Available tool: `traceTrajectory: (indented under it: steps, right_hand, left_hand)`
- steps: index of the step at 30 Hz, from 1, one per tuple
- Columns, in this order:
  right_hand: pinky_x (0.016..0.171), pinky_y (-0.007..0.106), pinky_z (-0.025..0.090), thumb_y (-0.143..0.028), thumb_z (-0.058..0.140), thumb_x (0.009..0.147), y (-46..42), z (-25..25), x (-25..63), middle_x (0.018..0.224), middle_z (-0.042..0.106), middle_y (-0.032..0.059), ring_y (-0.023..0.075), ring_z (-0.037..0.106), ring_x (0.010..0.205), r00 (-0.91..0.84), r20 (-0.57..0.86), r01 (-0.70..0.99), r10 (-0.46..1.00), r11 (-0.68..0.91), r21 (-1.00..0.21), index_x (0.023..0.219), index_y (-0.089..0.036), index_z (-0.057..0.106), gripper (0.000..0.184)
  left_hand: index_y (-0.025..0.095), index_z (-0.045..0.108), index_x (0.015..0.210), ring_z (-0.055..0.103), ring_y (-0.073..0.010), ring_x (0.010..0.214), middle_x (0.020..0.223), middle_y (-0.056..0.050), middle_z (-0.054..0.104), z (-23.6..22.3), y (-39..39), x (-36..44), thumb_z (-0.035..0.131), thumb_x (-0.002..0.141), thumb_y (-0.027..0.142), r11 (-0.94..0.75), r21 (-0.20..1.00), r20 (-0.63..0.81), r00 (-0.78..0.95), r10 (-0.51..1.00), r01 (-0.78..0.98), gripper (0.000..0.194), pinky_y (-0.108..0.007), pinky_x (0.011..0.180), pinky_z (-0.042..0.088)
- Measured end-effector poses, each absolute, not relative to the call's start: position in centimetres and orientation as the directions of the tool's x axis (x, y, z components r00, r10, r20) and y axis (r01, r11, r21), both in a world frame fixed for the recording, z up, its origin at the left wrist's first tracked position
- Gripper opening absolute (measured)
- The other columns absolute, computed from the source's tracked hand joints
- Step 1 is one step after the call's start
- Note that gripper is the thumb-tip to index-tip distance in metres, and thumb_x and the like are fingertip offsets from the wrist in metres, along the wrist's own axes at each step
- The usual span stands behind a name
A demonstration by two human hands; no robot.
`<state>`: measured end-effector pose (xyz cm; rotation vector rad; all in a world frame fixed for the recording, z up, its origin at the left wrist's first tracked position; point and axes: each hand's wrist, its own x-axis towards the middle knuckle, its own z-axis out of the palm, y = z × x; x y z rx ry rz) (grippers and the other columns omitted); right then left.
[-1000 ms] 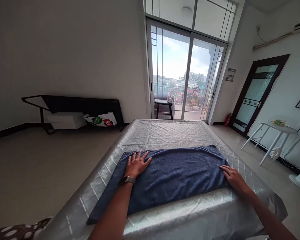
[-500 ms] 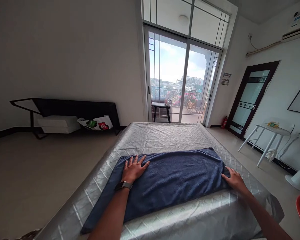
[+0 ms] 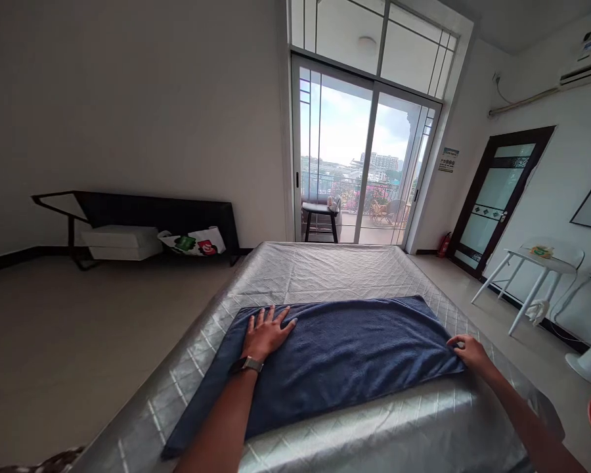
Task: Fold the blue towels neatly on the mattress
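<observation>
Lying crosswise on the near part of the mattress [image 3: 335, 269]: a blue towel [image 3: 354, 358], smoother toward the mattress's left side, rippled toward its right. Pressed flat on the towel toward the mattress's left side, fingers spread: the left hand [image 3: 266, 334]. Well apart from it, toward the mattress's right side: the right hand [image 3: 473, 355], thumb and fingertips closed on the towel's short edge. Looks light, soft and limp, too floppy to hold a shape; likely to crease under an uneven pull, and hard to damage. Probably prone to slide on the mattress's shiny surface, so best pinned under a flat palm at one end. Best gripped by a corner or edge, not the middle, to avoid bunching.
</observation>
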<state>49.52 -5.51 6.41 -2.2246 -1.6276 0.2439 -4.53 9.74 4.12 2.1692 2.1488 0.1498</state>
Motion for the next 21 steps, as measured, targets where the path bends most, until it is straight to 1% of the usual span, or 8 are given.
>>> traceTrajectory:
  steps: [3,6,8,11,13,15,18,21]
  right_hand:
    - [0.093,0.034,0.052,-0.018,0.053,0.077,-6.1,6.7,48.3,0.107,0.076,0.0060,0.0245,0.071,0.101,0.276,0.110,0.942,0.955,-0.246,-0.230,0.090,-0.024,0.078,0.029]
    - [0.100,0.043,0.050,-0.026,0.050,0.086,-6.1,6.6,46.5,0.116,0.074,0.0096,0.0295,0.066,0.113,0.235,0.197,0.971,0.952,-0.219,-0.096,0.103,-0.024,0.078,0.033]
    - [0.106,0.044,0.046,-0.033,0.045,0.092,-5.8,5.9,45.2,0.131,0.069,0.0108,0.0292,0.061,0.123,0.169,0.206,0.984,0.964,-0.153,-0.092,0.121,-0.024,0.073,0.041]
    - [0.117,0.046,0.037,-0.042,0.037,0.098,-5.3,4.3,43.9,0.154,0.052,0.0090,0.0269,0.046,0.142,0.053,0.102,0.993,0.993,-0.042,-0.113,0.146,-0.024,0.056,0.054]
    - [0.121,0.050,0.030,-0.045,0.029,0.101,-5.2,3.5,43.7,0.162,0.039,0.0068,0.0264,0.033,0.150,0.015,0.029,0.995,0.999,-0.012,-0.103,0.155,-0.025,0.043,0.059]
    - [0.122,0.052,0.026,-0.046,0.026,0.102,-5.2,3.4,43.8,0.165,0.033,0.0047,0.0261,0.026,0.153,0.013,-0.025,0.996,1.000,-0.016,-0.092,0.158,-0.027,0.037,0.060]
    - [0.122,0.047,0.028,-0.047,0.033,0.100,-4.6,4.6,43.7,0.162,0.040,0.0059,0.0262,0.033,0.150,0.044,-0.073,0.994,0.996,-0.051,-0.093,0.154,-0.026,0.044,0.060]
    - [0.120,0.041,0.032,-0.043,0.035,0.099,-2.4,6.7,42.6,0.153,0.053,0.0090,0.0247,0.045,0.143,0.065,-0.008,0.990,0.998,-0.066,-0.128,0.145,-0.022,0.057,0.055]
  left_hand:
    - [0.031,0.033,0.158,0.026,-0.0364,0.153,0.165,-0.012,0.031,4.2,9.7,-4.5,0.032,0.098,0.065,-0.010,0.124,0.001,0.010,1.000,0.992,0.069,-0.055,0.123,0.016]
    - [0.031,0.033,0.158,0.026,-0.0362,0.152,0.165,-0.012,0.031,4.2,9.7,-4.5,0.033,0.098,0.065,-0.010,0.119,0.005,0.009,1.000,0.993,0.068,-0.055,0.123,0.016]
    - [0.031,0.033,0.157,0.027,-0.0362,0.152,0.165,-0.012,0.032,4.1,9.7,-4.5,0.033,0.098,0.065,-0.007,0.115,0.012,0.005,1.000,0.993,0.068,-0.056,0.123,0.016]
    - [0.031,0.034,0.157,0.027,-0.0366,0.152,0.165,-0.012,0.032,3.9,9.9,-4.6,0.033,0.098,0.065,-0.011,0.116,0.020,0.009,1.000,0.993,0.068,-0.056,0.123,0.016]
    - [0.031,0.035,0.157,0.028,-0.0370,0.151,0.165,-0.012,0.032,3.7,9.9,-4.7,0.034,0.098,0.065,-0.016,0.127,0.031,0.012,0.999,0.992,0.068,-0.056,0.123,0.017]
    - [0.031,0.036,0.157,0.029,-0.0373,0.151,0.164,-0.012,0.033,3.5,10.0,-4.7,0.035,0.097,0.065,-0.018,0.136,0.044,0.013,0.999,0.991,0.068,-0.057,0.122,0.017]
    - [0.031,0.037,0.156,0.028,-0.0376,0.151,0.164,-0.012,0.034,3.3,10.1,-4.8,0.034,0.097,0.066,-0.019,0.134,0.047,0.013,0.999,0.991,0.069,-0.057,0.122,0.017]
    - [0.031,0.036,0.157,0.028,-0.0372,0.152,0.164,-0.012,0.034,3.3,10.1,-4.8,0.033,0.097,0.066,-0.017,0.126,0.039,0.012,0.999,0.992,0.069,-0.057,0.122,0.017]
